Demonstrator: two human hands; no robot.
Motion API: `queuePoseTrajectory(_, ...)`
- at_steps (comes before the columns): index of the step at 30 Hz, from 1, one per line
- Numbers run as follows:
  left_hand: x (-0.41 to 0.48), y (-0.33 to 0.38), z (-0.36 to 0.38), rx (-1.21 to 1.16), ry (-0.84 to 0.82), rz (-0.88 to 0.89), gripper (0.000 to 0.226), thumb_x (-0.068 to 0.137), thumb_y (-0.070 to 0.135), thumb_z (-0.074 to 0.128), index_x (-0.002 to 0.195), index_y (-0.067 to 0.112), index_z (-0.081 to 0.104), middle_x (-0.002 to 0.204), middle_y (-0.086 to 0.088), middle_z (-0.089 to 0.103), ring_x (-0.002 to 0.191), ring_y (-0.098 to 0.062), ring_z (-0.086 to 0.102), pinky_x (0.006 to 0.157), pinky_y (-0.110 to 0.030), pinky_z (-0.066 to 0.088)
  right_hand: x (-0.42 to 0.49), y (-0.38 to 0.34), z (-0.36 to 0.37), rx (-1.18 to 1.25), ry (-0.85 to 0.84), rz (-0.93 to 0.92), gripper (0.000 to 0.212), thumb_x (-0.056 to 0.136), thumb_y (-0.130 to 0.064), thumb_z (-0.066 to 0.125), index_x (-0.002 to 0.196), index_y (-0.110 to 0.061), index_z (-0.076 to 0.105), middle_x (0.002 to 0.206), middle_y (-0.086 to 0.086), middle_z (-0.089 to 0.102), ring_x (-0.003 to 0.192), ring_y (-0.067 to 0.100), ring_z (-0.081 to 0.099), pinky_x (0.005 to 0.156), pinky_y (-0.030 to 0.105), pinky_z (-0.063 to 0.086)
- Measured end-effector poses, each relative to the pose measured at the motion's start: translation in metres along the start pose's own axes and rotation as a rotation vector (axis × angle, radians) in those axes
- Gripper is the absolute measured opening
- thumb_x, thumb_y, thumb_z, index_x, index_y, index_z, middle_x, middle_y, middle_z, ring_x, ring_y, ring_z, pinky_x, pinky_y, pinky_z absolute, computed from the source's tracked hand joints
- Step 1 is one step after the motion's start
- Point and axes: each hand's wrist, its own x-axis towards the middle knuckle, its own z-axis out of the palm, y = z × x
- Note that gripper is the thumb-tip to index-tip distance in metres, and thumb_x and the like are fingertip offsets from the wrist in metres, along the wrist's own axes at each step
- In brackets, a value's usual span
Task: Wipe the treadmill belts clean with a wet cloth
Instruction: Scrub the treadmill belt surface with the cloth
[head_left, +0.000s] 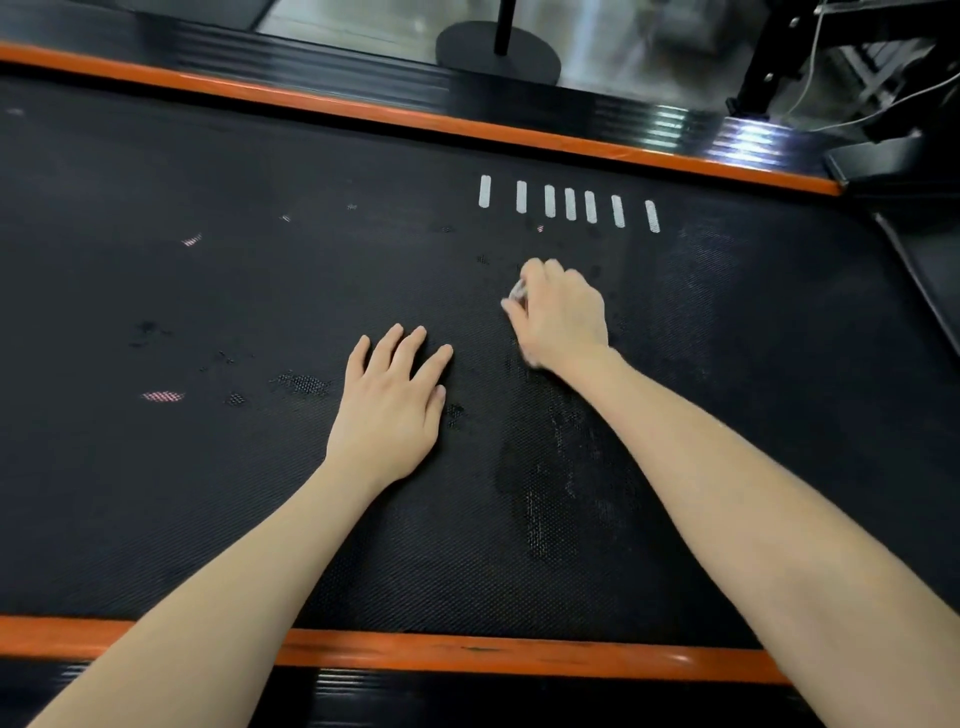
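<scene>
1. Black textured treadmill belt (208, 493): one, with two orange side strips (363, 111) and seven white bars (569, 203)
2. Left hand (389, 400): one, flat on the belt, fingers spread, holding nothing
3. Right hand (561, 312): one, curled tight around a pale cloth (518, 291), mostly hidden, pressed on the belt below the bars

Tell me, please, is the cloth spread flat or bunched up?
Bunched up: only a small pale wad of cloth peeks from the closed right hand on the belt.
</scene>
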Motion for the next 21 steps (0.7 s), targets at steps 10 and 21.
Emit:
queuePoseTrajectory(10,-0.001,0.0,0.0,-0.005,0.012,-0.001,0.052,0.093,0.037,0.025,0.135,0.019,0.05,0.142,-0.012,0.046,0.136,-0.033,0.034,0.113,-0.052,0.021,-0.125,-0.025,-0.031,0.227,0.06,-0.26,0.026,0.085,-0.039,0.05,0.078,-0.015,0.057,0.075,-0.001,0.057,0.062,0.017,0.051,0.047,0.03,0.043)
queuePoseTrajectory(21,0.0,-0.001,-0.002,-0.008,0.015,0.003,0.051,0.093,0.037,0.027,0.133,0.02,0.052,0.139,-0.012,0.048,0.134,-0.033,0.036,0.112,-0.052,0.023,-0.045,-0.023,-0.015,0.098,0.003,0.028,0.024,0.093,-0.032,0.045,0.087,-0.012,0.056,0.088,0.006,0.058,0.077,0.027,0.055,0.057,0.032,0.036)
